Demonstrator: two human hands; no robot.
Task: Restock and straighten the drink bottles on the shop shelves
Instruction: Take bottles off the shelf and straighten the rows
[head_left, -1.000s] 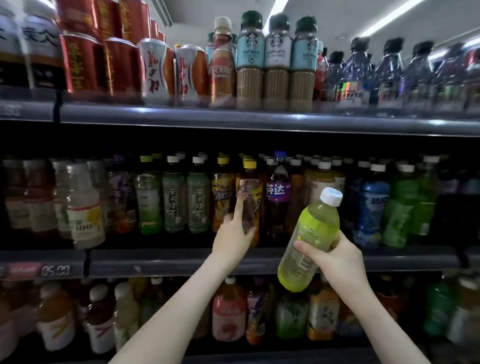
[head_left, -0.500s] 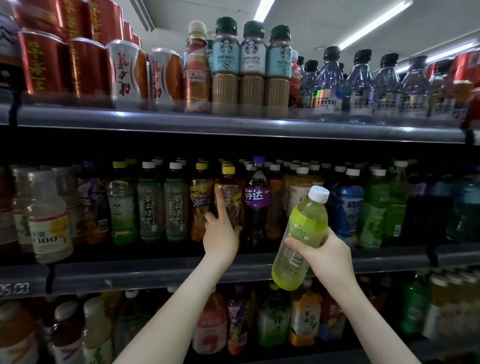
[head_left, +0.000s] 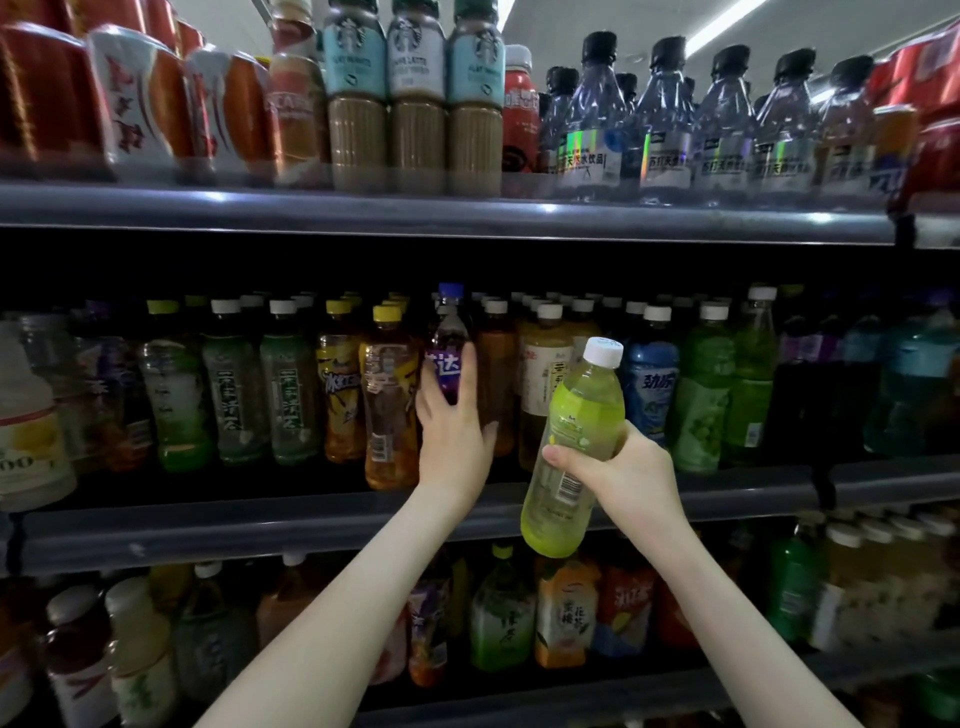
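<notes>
Hands up at the drinks wall, both in the centre of the frame. Left hand (head_left: 454, 439) is on the purple-labelled bottle (head_left: 448, 332) with the blue cap, in the front row of the middle shelf (head_left: 249, 525). Its fingers are stretched nearly straight and laid flat over the label, with the thumb spread out to the right. It's a press, not a wrap, as far as the view shows. Just left of that hand, touching distance, stands an amber tea bottle (head_left: 387, 410) with a yellow cap.

Over to centre right now: the right hand (head_left: 621, 475) grips the yellow-green bottle (head_left: 579, 415) round its middle. The thumb lies across the front and the fingers curl behind. That bottle is off the shelf, held in the air in front of the middle row. It's tilted, white cap (head_left: 602, 351) up and to the right, base hanging low over the shelf's front lip.

Along the top of the frame, the upper shelf (head_left: 415, 214) carries red cans (head_left: 57, 88) at the left. Three pale-blue coffee bottles (head_left: 418, 104) stand in the middle, and clear black-capped water bottles (head_left: 667, 119) run off to the right. Bottom of the frame, the lower shelf's mixed juice bottles (head_left: 563, 616) are dim and blurred.
</notes>
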